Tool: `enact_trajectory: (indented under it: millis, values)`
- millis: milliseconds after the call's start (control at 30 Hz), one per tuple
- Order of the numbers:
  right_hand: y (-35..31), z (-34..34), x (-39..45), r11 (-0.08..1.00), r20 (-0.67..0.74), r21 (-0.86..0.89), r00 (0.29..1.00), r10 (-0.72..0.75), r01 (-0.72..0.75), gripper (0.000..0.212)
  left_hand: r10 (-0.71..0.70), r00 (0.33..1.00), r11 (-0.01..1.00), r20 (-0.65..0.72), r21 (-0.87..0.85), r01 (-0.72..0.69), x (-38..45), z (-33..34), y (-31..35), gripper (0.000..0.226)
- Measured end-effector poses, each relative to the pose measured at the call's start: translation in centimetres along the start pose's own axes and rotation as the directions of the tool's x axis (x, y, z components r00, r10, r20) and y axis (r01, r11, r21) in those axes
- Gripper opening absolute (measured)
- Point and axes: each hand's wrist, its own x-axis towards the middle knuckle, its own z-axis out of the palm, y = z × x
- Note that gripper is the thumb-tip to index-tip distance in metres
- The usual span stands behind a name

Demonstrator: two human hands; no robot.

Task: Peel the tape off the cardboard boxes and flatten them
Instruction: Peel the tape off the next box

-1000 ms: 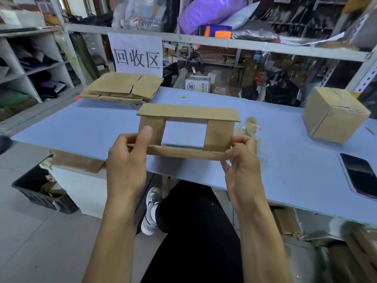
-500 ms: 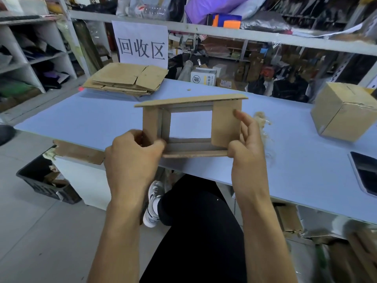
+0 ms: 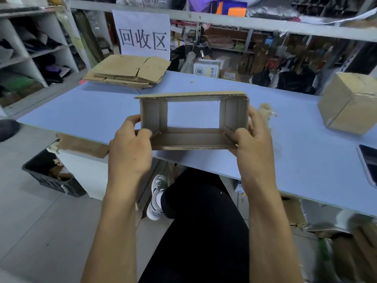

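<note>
In the last second the open cardboard box point(image 3: 193, 121) has been tilted up so its hollow faces the camera, which suggests its tape is off and it is ready to be collapsed. The left hand point(image 3: 130, 152) grips its left wall and the right hand point(image 3: 253, 144) its right. It hangs above the tabletop point(image 3: 98, 111) edge: plain brown, open-ended, flaps spread.

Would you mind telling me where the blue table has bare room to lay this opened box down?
The table is bare between the flattened stack and the opened box, and from there along its left end. The right end is crowded: tape scraps, the sealed box and the phone.
</note>
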Motion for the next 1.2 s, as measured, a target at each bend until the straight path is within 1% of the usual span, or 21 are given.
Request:
enact_trajectory:
  millis: [100,200,300,367,433,467,500,533,567,633,667,767,833,900,967,1000,1033,1100,1167,1200]
  values:
    - [0.8,0.0,-0.2,1.0,0.047,-0.004,0.999,0.002,-0.002,0.064,-0.008,1.0,0.999,0.017,-0.033,0.008,0.4,0.2,-0.5,0.056]
    - [1.5,0.0,-0.1,1.0,0.035,-0.004,0.999,0.005,-0.005,0.063,-0.014,0.999,0.991,0.047,-0.136,0.02,0.6,0.5,-0.9,0.06]
    - [2.0,0.0,-0.3,1.0,0.042,0.016,0.999,-0.005,0.005,0.054,-0.025,0.997,0.964,0.068,-0.263,0.042,0.4,0.7,-1.2,0.055]
    - [2.0,0.0,-0.5,0.999,0.048,0.042,0.999,-0.025,0.023,0.047,-0.038,0.996,0.942,0.086,-0.328,0.064,0.3,0.7,-1.4,0.061]
    - [2.3,0.0,-0.5,0.998,0.039,0.056,0.999,-0.035,0.032,0.045,-0.032,0.993,0.927,0.115,-0.367,0.072,0.3,0.6,-1.5,0.066]
    - [2.4,-0.1,-0.4,0.998,0.032,0.057,0.999,-0.017,0.016,0.049,-0.005,0.991,0.925,0.134,-0.377,0.056,0.3,0.6,-1.5,0.064]
    - [2.4,-0.2,-0.3,0.997,0.027,0.069,1.0,0.015,-0.017,0.058,0.037,0.988,0.928,0.147,-0.371,0.021,0.4,0.7,-1.6,0.058]
    - [2.5,-0.4,-0.3,0.994,0.033,0.097,0.998,0.048,-0.051,0.067,0.09,0.984,0.932,0.155,-0.362,-0.028,0.4,0.8,-1.6,0.05]
    - [2.6,-0.6,-0.3,0.989,0.05,0.132,0.997,0.065,-0.071,0.071,0.14,0.979,0.933,0.151,-0.351,-0.079,0.4,1.0,-1.7,0.045]
    - [2.6,-1.0,-0.2,0.975,0.08,0.193,0.992,0.1,-0.114,0.068,0.197,0.972,0.936,0.131,-0.321,-0.146,0.5,1.2,-2.3,0.039]
    - [2.7,-1.2,0.0,0.967,0.072,0.219,0.99,0.12,-0.133,0.062,0.196,0.973,0.943,0.121,-0.296,-0.153,0.8,1.2,-2.7,0.036]
    - [3.3,-1.7,0.8,0.938,0.035,0.286,0.981,0.192,-0.194,0.031,0.159,0.983,0.971,0.09,-0.196,-0.139,1.5,1.0,-3.6,0.031]
    - [3.9,-1.7,1.2,0.918,0.033,0.313,0.969,0.244,-0.242,0.024,0.154,0.985,0.985,0.078,-0.092,-0.147,2.1,0.9,-4.1,0.026]
    - [4.7,-1.1,1.7,0.924,0.04,0.252,0.957,0.286,-0.287,0.025,0.172,0.982,0.982,0.081,0.065,-0.177,2.9,1.3,-4.5,0.022]
    - [5.6,-0.2,2.8,0.955,0.037,0.1,0.96,0.276,-0.278,0.026,0.203,0.973,0.949,0.11,0.224,-0.223,4.1,1.9,-4.8,0.013]
    - [5.7,0.2,3.3,0.964,0.038,0.041,0.965,0.259,-0.261,0.028,0.213,0.968,0.931,0.132,0.275,-0.242,4.8,2.0,-5.1,0.005]
    - [5.6,0.7,3.9,0.97,0.042,0.017,0.969,0.242,-0.243,0.032,0.221,0.963,0.916,0.155,0.307,-0.26,5.6,1.9,-5.3,0.006]
    - [5.4,1.5,5.1,0.978,0.071,0.035,0.976,0.205,-0.208,0.041,0.26,0.952,0.89,0.163,0.343,-0.302,7.2,1.1,-5.5,0.019]
    - [5.1,2.4,6.2,0.984,0.094,0.053,0.982,0.163,-0.168,0.045,0.306,0.945,0.862,0.116,0.388,-0.326,8.8,0.2,-5.0,0.028]
    - [5.0,3.0,6.8,0.99,0.099,0.043,0.987,0.129,-0.134,0.043,0.337,0.937,0.845,0.091,0.41,-0.343,9.7,-0.2,-4.7,0.032]
